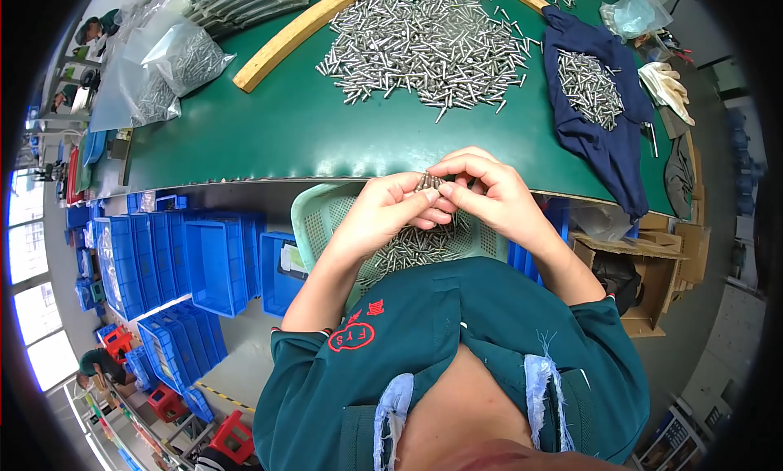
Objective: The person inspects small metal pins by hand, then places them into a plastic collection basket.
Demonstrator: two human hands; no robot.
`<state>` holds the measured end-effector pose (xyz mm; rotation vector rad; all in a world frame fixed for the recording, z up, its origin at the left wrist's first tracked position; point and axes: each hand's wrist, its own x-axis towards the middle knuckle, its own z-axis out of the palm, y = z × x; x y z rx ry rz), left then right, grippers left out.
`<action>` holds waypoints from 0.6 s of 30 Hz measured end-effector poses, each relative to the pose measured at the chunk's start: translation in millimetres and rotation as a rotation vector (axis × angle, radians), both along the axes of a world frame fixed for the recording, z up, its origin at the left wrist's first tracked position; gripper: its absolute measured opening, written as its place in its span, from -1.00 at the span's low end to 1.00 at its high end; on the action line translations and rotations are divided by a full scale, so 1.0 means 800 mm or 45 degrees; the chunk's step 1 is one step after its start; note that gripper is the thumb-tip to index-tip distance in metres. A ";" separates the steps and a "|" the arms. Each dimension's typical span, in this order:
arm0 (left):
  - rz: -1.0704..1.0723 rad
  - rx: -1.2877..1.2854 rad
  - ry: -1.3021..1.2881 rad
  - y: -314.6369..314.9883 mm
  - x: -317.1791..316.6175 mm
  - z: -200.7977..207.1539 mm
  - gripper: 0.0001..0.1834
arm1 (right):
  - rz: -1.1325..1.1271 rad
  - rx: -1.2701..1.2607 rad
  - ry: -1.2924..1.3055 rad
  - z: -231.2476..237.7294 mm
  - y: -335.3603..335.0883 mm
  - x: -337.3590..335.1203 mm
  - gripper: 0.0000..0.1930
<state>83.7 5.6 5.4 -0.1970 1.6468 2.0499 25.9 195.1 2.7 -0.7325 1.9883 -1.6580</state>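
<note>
Several small metal pins are bunched between my two hands, just over the near edge of the green table. My left hand is closed around them, fingers curled. From the other side my right hand pinches at the same bunch with thumb and fingers. Below the hands a pale green plastic basket holds a heap of similar metal pins, partly hidden by my hands and shirt. A large pile of loose silver pins lies farther back on the table.
A wooden bar borders the big pile. On the right, a navy cloth carries more pins, with white gloves beside it. Clear bags of parts lie at left. Blue crates and a cardboard box stand below.
</note>
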 end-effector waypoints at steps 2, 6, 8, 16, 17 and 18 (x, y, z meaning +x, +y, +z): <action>0.031 -0.017 0.022 0.001 0.001 0.000 -0.70 | -0.017 -0.005 -0.011 0.001 0.000 0.001 -0.76; 0.035 -0.019 0.019 0.000 -0.001 0.002 -0.71 | -0.023 0.012 -0.027 0.003 0.000 0.000 -0.78; 0.021 -0.044 0.014 -0.001 -0.001 0.002 -0.72 | 0.003 0.013 -0.030 0.002 0.000 0.000 -0.72; -0.060 -0.154 0.040 -0.002 -0.002 0.001 -0.73 | -0.034 -0.163 -0.189 -0.005 -0.002 0.005 -0.51; -0.073 -0.172 0.041 -0.002 -0.003 0.002 -0.73 | -0.035 -0.176 -0.181 -0.005 -0.002 0.006 -0.51; -0.072 -0.173 0.041 -0.001 -0.003 0.002 -0.73 | -0.035 -0.176 -0.182 -0.005 -0.002 0.006 -0.51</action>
